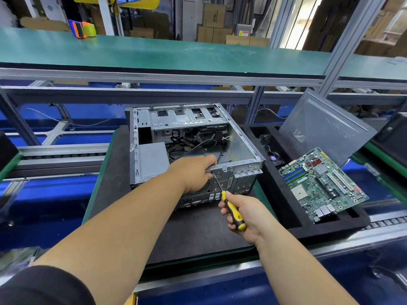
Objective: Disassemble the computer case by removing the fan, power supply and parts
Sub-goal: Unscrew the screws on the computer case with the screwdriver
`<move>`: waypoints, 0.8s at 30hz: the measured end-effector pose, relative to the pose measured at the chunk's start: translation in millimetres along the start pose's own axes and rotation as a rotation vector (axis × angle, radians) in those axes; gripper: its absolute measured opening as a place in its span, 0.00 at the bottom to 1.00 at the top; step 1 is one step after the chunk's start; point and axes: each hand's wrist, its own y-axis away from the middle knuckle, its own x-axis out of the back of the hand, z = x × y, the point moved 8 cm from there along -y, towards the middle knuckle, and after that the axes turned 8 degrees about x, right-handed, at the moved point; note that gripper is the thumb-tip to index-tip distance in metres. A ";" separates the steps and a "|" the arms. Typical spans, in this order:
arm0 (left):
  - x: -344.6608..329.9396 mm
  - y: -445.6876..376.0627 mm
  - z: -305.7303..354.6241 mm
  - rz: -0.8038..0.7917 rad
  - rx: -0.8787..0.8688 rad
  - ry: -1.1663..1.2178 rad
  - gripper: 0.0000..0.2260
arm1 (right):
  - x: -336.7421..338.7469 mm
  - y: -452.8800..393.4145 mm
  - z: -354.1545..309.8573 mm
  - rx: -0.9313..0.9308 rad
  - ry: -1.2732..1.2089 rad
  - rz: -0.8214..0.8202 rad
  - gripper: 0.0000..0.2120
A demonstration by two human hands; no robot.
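An open grey computer case [240, 137] lies on its side on a black mat [193, 230], its rear panel facing me. Inside sit a grey power supply [152, 159] at the left and loose black cables [189, 143]. My left hand [195, 172] grips the case's near top rail, fingers curled over the edge. My right hand [242, 213] holds a yellow-and-black screwdriver [233, 211]; its shaft points up at the rear panel just below my left hand. A green motherboard [319, 183] lies out of the case on a black foam tray [286, 214] to the right.
A grey side panel [326, 128] leans at the back of the foam tray. A small fan [274, 158] lies in the tray beside the case. An aluminium frame [154, 95] and green shelf [154, 53] run across behind. Conveyor rails [61, 155] lie left.
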 end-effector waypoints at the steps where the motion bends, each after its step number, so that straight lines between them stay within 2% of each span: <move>1: -0.3 0.0 -0.2 -0.003 0.002 0.002 0.06 | 1.4 -0.2 -0.6 0.007 0.028 0.017 0.18; 8: -1.2 0.4 0.7 -0.006 -0.017 -0.001 0.08 | -1.1 -1.2 2.5 -0.042 -0.051 0.000 0.15; 12: -0.4 0.9 1.6 0.002 -0.018 0.002 0.07 | -3.0 -1.7 -1.8 0.059 0.024 0.076 0.10; 14: -0.5 0.9 1.4 0.004 -0.014 0.001 0.08 | -0.8 1.1 -8.3 0.162 0.202 0.134 0.12; 18: -0.4 1.7 1.7 0.000 -0.012 -0.004 0.11 | 1.2 6.5 -33.0 0.460 0.885 0.289 0.17; 19: 0.0 1.5 1.7 0.001 -0.011 -0.003 0.11 | 1.4 6.1 -35.4 0.484 0.957 0.306 0.17; 20: 0.4 1.2 1.3 0.002 -0.008 -0.002 0.09 | 2.1 4.3 -35.3 0.473 0.942 0.296 0.16; 21: 0.6 0.8 0.8 0.003 -0.006 -0.003 0.08 | 4.2 0.8 -31.4 0.428 0.824 0.259 0.16; 24: -0.5 0.4 0.2 0.001 -0.006 -0.009 0.07 | 2.2 -5.2 -6.6 0.127 0.155 0.045 0.13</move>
